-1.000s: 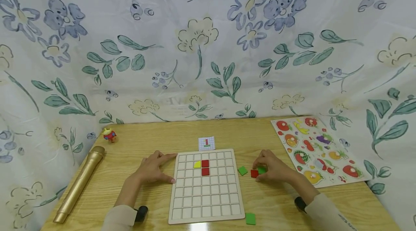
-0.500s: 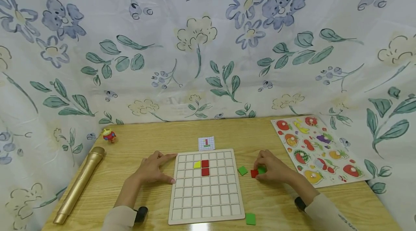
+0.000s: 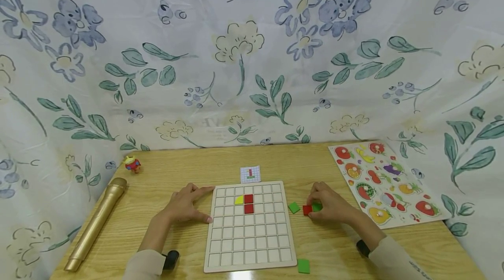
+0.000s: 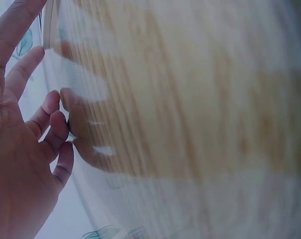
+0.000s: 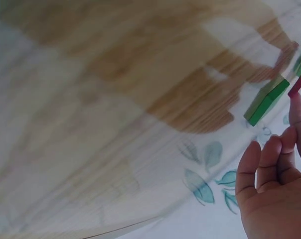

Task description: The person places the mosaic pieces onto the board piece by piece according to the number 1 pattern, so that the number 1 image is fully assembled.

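A wooden grid board (image 3: 250,269) lies flat in the head view, with one yellow tile (image 3: 239,200) and two red tiles (image 3: 249,208) in its cells. At its left edge, my left hand (image 3: 184,205) rests with thumb and index finger spread, their tips touching the rim. To the right of the board, my right hand (image 3: 328,203) pinches a red square tile (image 3: 307,210) between thumb and finger. The right wrist view shows that red tile (image 5: 298,83) at a fingertip, close to a green tile (image 5: 268,102). Another green tile (image 3: 316,207) is partly hidden behind my right hand.
Loose green tiles lie beside the board's right edge (image 3: 294,207) and near its lower right corner (image 3: 303,265). A small pattern card (image 3: 250,174) sits behind the board. A golden microphone (image 3: 96,223), a toy figure (image 3: 132,164) and a fruit puzzle board (image 3: 382,183) lie farther out.
The red tile in my right hand has shifted very slightly left. My left hand stays at the board's edge, and the tiles on the board are unchanged.
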Action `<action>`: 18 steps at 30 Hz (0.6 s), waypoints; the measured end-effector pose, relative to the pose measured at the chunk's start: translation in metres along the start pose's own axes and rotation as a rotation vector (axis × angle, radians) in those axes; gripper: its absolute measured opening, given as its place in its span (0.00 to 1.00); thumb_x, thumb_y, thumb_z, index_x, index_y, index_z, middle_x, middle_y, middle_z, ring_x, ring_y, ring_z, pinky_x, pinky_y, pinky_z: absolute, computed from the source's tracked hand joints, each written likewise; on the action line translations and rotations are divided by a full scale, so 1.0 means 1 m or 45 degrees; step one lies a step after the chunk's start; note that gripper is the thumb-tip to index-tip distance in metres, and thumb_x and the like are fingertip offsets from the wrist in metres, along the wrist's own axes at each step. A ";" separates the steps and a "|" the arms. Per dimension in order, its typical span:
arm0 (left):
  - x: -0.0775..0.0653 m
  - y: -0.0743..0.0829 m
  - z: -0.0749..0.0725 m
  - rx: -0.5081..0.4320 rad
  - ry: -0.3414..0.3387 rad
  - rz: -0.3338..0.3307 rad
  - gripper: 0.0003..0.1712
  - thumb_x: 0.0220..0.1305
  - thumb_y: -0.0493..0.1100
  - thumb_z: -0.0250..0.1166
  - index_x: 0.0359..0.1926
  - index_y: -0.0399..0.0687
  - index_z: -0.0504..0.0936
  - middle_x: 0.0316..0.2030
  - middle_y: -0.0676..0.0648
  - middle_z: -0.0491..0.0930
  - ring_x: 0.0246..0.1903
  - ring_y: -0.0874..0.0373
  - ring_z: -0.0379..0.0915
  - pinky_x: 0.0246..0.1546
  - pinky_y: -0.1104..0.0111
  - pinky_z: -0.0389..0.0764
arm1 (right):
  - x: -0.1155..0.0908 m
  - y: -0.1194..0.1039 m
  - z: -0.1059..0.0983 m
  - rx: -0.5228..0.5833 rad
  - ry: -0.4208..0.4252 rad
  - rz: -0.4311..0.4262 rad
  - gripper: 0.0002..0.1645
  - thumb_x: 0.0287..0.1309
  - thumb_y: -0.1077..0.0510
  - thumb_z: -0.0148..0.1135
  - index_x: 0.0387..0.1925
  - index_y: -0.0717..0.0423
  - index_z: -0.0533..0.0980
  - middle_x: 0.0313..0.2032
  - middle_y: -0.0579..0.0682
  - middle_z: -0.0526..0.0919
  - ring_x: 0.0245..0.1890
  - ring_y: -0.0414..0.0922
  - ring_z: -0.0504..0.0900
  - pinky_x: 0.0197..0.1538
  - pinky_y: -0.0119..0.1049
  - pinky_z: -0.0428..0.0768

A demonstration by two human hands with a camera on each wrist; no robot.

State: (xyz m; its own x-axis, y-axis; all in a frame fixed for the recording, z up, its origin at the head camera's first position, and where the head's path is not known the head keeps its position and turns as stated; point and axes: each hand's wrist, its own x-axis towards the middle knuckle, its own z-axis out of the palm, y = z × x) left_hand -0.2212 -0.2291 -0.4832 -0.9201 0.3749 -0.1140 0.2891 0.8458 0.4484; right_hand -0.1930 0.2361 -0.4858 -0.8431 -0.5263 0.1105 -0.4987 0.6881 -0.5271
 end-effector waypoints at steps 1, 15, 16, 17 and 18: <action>0.000 0.000 0.000 -0.002 -0.001 -0.002 0.58 0.34 0.70 0.78 0.70 0.65 0.70 0.40 0.50 0.66 0.40 0.57 0.60 0.41 0.59 0.54 | 0.000 0.000 0.000 0.002 0.001 -0.002 0.10 0.44 0.57 0.78 0.29 0.49 0.82 0.35 0.40 0.69 0.40 0.38 0.65 0.45 0.36 0.72; -0.001 -0.001 0.001 0.009 -0.002 -0.008 0.58 0.34 0.71 0.78 0.70 0.66 0.70 0.41 0.50 0.66 0.40 0.57 0.60 0.42 0.59 0.55 | 0.009 -0.009 0.007 0.040 0.031 -0.055 0.10 0.46 0.57 0.77 0.29 0.47 0.82 0.34 0.39 0.68 0.41 0.38 0.65 0.45 0.35 0.71; -0.001 -0.001 0.001 0.010 -0.004 -0.008 0.58 0.34 0.71 0.78 0.70 0.66 0.70 0.41 0.50 0.66 0.40 0.57 0.60 0.42 0.59 0.55 | 0.010 -0.010 0.007 0.042 0.032 -0.056 0.09 0.46 0.57 0.77 0.29 0.47 0.82 0.34 0.39 0.69 0.41 0.38 0.65 0.46 0.35 0.71; -0.001 -0.001 0.001 0.008 -0.004 -0.007 0.58 0.34 0.71 0.78 0.70 0.66 0.70 0.41 0.50 0.66 0.40 0.57 0.60 0.42 0.59 0.55 | 0.011 -0.011 0.007 0.043 0.037 -0.067 0.09 0.46 0.57 0.77 0.29 0.47 0.82 0.34 0.40 0.69 0.41 0.38 0.65 0.46 0.36 0.71; -0.001 0.000 0.000 0.008 -0.005 -0.008 0.58 0.34 0.71 0.78 0.70 0.65 0.70 0.41 0.50 0.66 0.40 0.57 0.60 0.42 0.59 0.55 | 0.011 -0.012 0.007 0.047 0.036 -0.065 0.09 0.46 0.58 0.77 0.29 0.47 0.82 0.35 0.40 0.69 0.41 0.38 0.65 0.46 0.36 0.71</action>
State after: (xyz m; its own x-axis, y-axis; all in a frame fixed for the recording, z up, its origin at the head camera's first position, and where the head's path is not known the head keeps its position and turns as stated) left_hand -0.2207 -0.2296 -0.4837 -0.9210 0.3707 -0.1201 0.2846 0.8505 0.4423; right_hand -0.1955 0.2185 -0.4844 -0.8224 -0.5455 0.1614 -0.5338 0.6418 -0.5506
